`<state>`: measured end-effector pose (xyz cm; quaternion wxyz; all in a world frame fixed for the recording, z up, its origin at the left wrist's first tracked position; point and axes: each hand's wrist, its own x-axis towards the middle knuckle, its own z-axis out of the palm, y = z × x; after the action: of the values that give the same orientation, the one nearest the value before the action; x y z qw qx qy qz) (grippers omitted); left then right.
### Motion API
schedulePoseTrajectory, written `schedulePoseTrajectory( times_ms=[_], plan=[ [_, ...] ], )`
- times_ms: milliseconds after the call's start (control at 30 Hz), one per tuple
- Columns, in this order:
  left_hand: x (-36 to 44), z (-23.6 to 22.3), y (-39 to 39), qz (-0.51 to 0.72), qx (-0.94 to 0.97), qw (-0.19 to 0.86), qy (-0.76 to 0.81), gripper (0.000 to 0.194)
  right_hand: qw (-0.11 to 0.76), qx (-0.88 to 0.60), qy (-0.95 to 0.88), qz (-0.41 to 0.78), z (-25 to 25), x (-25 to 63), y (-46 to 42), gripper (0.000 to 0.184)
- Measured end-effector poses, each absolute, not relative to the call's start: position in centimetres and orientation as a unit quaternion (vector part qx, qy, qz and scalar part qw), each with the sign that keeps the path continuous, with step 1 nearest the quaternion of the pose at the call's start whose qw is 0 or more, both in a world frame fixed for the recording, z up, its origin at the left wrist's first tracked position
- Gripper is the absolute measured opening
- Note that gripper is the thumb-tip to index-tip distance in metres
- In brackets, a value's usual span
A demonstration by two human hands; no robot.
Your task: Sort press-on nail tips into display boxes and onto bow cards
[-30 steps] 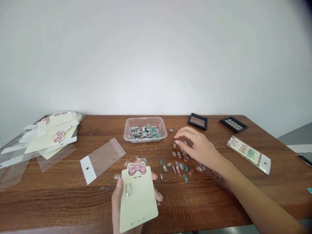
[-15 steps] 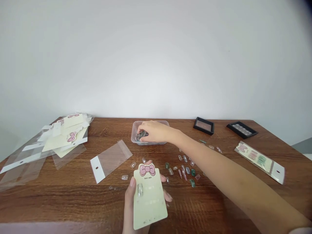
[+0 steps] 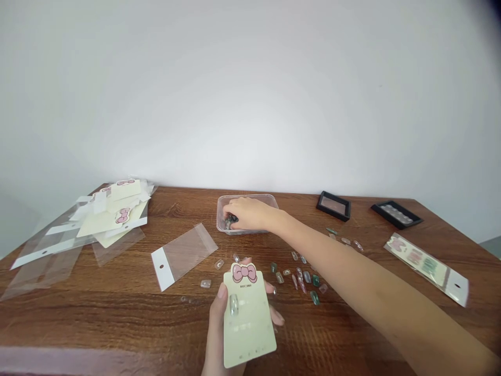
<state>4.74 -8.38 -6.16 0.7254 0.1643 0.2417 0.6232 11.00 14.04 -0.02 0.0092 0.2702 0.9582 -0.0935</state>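
My left hand [image 3: 217, 313] holds up a cream display card [image 3: 250, 326] with a pink bow at its top, thumb in front and fingers behind. One clear, glittery press-on nail [image 3: 234, 305] sits on the card's upper left. Farther back, my right hand [image 3: 250, 213] reaches into a clear plastic tub [image 3: 270, 200]. Its fingers are curled around dark, shiny press-on nails [image 3: 231, 220] inside; exactly how many they grip is hidden. Loose green, pink and clear press-on nails [image 3: 315, 297] lie on the table between the card and my right forearm.
A clear bag [image 3: 188, 255] with a white header lies left of the card. Bow cards and bags form a pile [image 3: 105, 214] at far left. Two black-framed boxes [image 3: 333, 206] stand back right, near a packaged nail card [image 3: 426, 266]. The wooden table [image 3: 117, 313] meets the wall.
The whole view has shifted slightly, so most things appear a little farther right. My right hand stays in the tub, its fingers a bit deeper. The left hand still holds the card.
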Motion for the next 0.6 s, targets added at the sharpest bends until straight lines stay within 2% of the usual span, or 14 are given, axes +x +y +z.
schedulePoseTrajectory(
  times_ms=[267, 467, 600],
  plan=[
    [4.8, -6.4, -8.3, 0.626, 0.169, 0.721, 0.243, 0.069, -0.004, 0.239, 0.968, -0.08, -0.5, 11.0, 14.5, 0.022],
    [5.0, -5.1, -8.6, 0.652, 0.15, 0.698, 0.256, 0.059, -0.029, 0.238, 0.966, -0.102, -0.1, 12.0, 14.8, 0.021],
    [4.8, -4.4, -9.0, 0.711, 0.092, 0.642, 0.273, 0.051, -0.051, 0.253, 0.959, -0.121, 1.0, 13.1, 14.7, 0.021]
  ],
)
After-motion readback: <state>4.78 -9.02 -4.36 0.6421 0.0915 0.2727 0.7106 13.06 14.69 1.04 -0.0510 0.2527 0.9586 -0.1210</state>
